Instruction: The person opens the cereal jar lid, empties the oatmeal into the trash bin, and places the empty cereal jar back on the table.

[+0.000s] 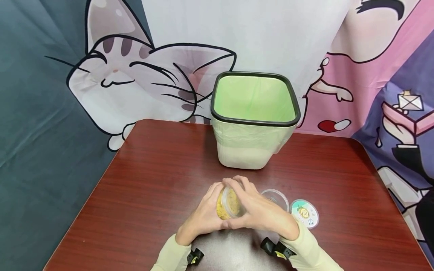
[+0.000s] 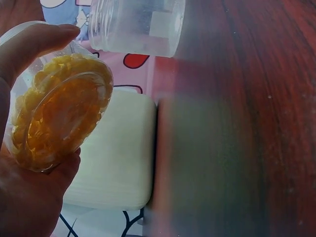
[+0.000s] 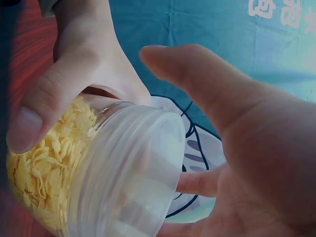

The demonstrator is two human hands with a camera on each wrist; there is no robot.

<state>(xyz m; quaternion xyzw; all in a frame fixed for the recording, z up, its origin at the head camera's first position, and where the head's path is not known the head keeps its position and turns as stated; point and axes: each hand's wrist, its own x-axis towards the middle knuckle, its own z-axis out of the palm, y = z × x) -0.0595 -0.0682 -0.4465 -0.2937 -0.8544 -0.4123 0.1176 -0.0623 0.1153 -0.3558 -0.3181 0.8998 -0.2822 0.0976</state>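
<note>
A clear plastic jar [image 1: 222, 207] with yellow flakes or petals inside is held tilted over the front of the table. My left hand [image 1: 201, 214] grips its body, thumb across one side, as the right wrist view shows. The jar's translucent, ridged end [image 3: 131, 163] faces my right hand [image 1: 255, 207]. That hand arches around this end with fingers spread. In the right wrist view its thumb [image 3: 197, 74] stands straight and apart from the jar, while a fingertip [image 3: 197, 182] overlaps the rim. The jar's base [image 2: 69, 108] shows in the left wrist view.
An empty clear jar [image 2: 143, 24] stands on the table beside my right wrist. A round lid [image 1: 305, 213] with a teal and white picture lies to its right. Farther back stands a pale green bin [image 1: 249, 150] with a black rim. A printed cloth [image 1: 169, 86] hangs behind the table.
</note>
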